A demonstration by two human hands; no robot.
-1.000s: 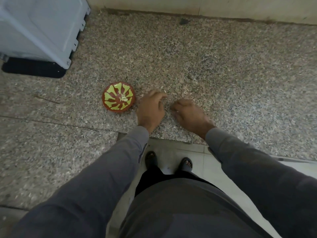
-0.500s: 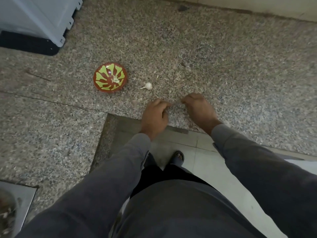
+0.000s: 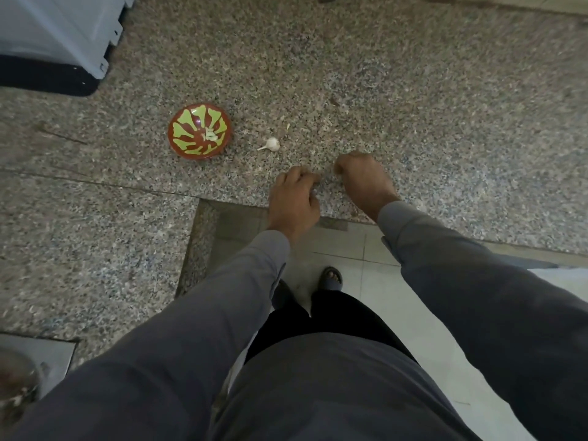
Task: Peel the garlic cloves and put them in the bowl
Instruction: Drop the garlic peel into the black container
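Garlic is what my fingers seem to be working on, though whatever sits between them is too small and hidden to make out. My left hand [image 3: 294,198] hangs over the front edge of the counter with its fingers curled inward, tips bunched together as if pinching; I cannot tell what, if anything, is in that pinch. My right hand [image 3: 364,181] is just beside it, fingers curled under toward the left, and its hold is equally hidden from me. The two sets of fingertips sit close together above the speckled granite counter [image 3: 413,122].

Beyond my left hand, a small garlic bulb [image 3: 272,144] lies alone on the stone, its thin stem pointing left. Farther left stands the red bowl [image 3: 199,131] with green leaf-like markings, apart from the bulb; a few pale pieces rest inside it near the centre.

At the far left corner sits a grey plastic appliance [image 3: 57,30] on a black base. Below the counter edge, my grey sleeves, dark trousers and a sandalled foot [image 3: 332,278] show against the pale tiled floor [image 3: 366,288].
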